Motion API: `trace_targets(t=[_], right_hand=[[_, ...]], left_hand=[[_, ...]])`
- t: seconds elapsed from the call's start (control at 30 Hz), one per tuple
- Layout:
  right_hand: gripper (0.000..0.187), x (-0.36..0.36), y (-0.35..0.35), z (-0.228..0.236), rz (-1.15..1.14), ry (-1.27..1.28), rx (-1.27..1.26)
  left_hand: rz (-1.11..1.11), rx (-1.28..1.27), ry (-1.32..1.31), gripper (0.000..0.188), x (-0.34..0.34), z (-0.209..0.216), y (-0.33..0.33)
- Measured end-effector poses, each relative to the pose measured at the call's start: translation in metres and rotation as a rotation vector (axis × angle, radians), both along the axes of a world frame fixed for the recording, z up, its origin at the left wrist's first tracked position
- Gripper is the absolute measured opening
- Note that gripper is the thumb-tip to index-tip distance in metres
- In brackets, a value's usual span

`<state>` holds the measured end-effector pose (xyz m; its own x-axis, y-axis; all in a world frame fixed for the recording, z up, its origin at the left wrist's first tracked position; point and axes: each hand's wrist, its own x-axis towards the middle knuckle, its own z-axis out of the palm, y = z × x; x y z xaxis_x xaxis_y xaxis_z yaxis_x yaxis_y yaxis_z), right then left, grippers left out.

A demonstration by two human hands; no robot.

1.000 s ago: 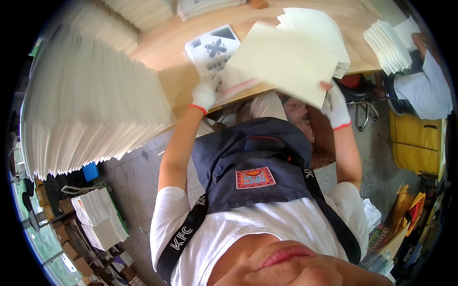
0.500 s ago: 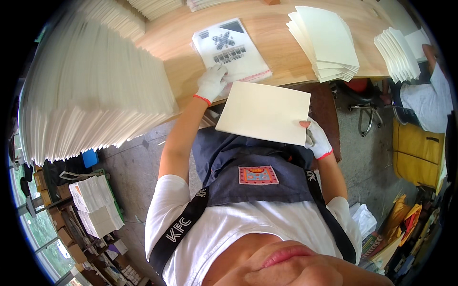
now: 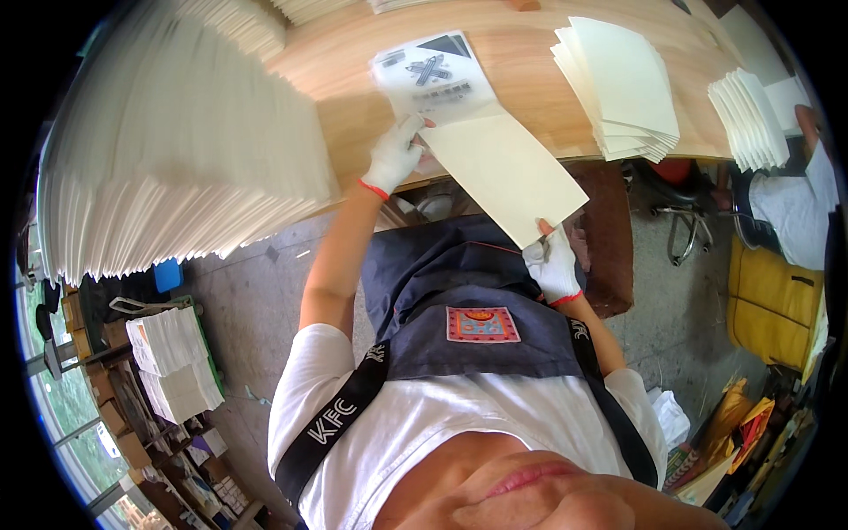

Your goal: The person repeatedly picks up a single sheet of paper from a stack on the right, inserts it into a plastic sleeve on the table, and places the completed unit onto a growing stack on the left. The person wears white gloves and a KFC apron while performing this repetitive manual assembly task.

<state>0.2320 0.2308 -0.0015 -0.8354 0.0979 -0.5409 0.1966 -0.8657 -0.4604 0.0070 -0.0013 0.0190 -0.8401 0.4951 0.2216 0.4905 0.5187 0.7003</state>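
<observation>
My right hand [image 3: 552, 262], in a white glove with bare fingertips showing, grips the near end of a cream paper pad [image 3: 508, 172], thumb on top. The pad slants away from my lap to the table edge. Its far end meets the near edge of a clear printed plastic bag [image 3: 442, 81] on top of a small stack; whether it lies inside or against the bag's mouth I cannot tell. With thumb and fingers closed, my gloved left hand [image 3: 397, 155] pinches the bag's near left corner, beside the pad's far left corner.
A tall row of cream paper pads [image 3: 190, 168] fills the left of the wooden table [image 3: 521, 66]. A fanned pile of pads [image 3: 623, 84] and a smaller pile [image 3: 748, 119] stand to the right. Another person's sleeve [image 3: 799, 203] shows at far right, above a yellow bag [image 3: 770, 305].
My right hand has turned the pad and brought its far end up to the plastic bag. My left hand has closed on the bag's near edge, which now looks lifted.
</observation>
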Motion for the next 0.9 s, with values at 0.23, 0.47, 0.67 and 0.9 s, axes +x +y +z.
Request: trace_targets(t=[0.23,0.47,0.67,0.9], right_hand=[[0.017,0.000,-0.032,0.028,0.018,0.053,-0.017],[0.023,0.019,-0.025,0.024,0.240,0.063,0.172],[0.022,0.017,-0.039,0.000,0.264,-0.109,0.165],[0.019,0.018,-0.038,-0.005,0.287,-0.030,0.260]], left_hand=[[0.468,1.015,-0.220,0.048,0.066,-0.057,0.049],[0.354,1.462,-0.912,0.044,0.085,-0.105,0.096],[0.349,1.312,-0.989,0.040,0.113,-0.132,0.084],[0.306,1.232,-0.988,0.035,0.114,-0.159,0.065]])
